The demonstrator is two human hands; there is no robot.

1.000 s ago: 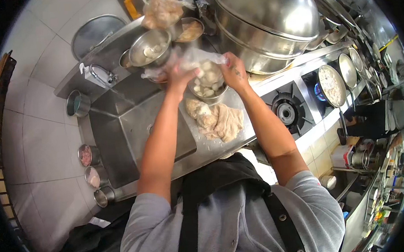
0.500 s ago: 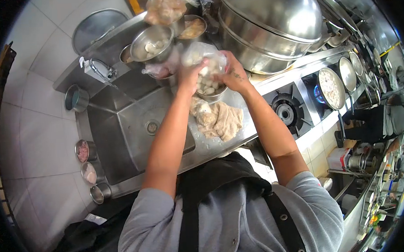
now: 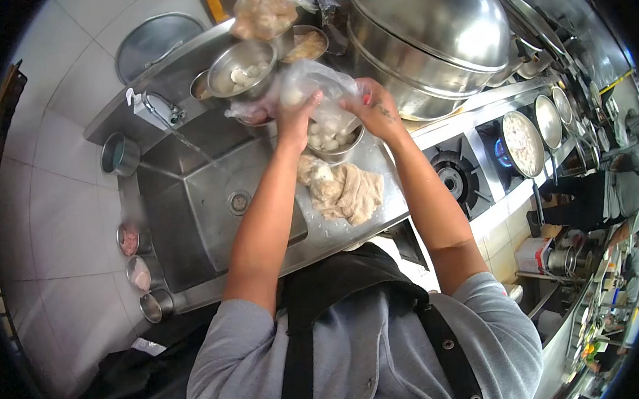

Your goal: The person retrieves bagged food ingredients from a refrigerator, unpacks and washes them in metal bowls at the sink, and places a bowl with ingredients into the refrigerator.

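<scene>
Both hands grip a clear plastic bag (image 3: 320,80) over a steel bowl (image 3: 337,154) on the counter right of the sink. My left hand (image 3: 297,117) is closed on the bag's left side, thumb pointing up. My right hand (image 3: 376,110) is closed on its right side. Pale round balls (image 3: 327,137) fill the bowl, and a few whitish shapes show through the plastic at the left. Just below the bowl lie a crumpled tan cloth (image 3: 359,190) and a small knotted bag (image 3: 322,181) of pale contents.
Water runs from the faucet (image 3: 174,117) into the sink (image 3: 211,191). Behind the hands stand a bowl of pale pieces (image 3: 244,70) and a big domed steamer (image 3: 434,34). At right, a pan (image 3: 522,142) sits over a lit blue flame. Small steel containers (image 3: 128,240) line the sink's left edge.
The bag looks emptier, with most of the pale balls now in the bowl beneath it. Both hands stay around the bag, the right slightly shifted.
</scene>
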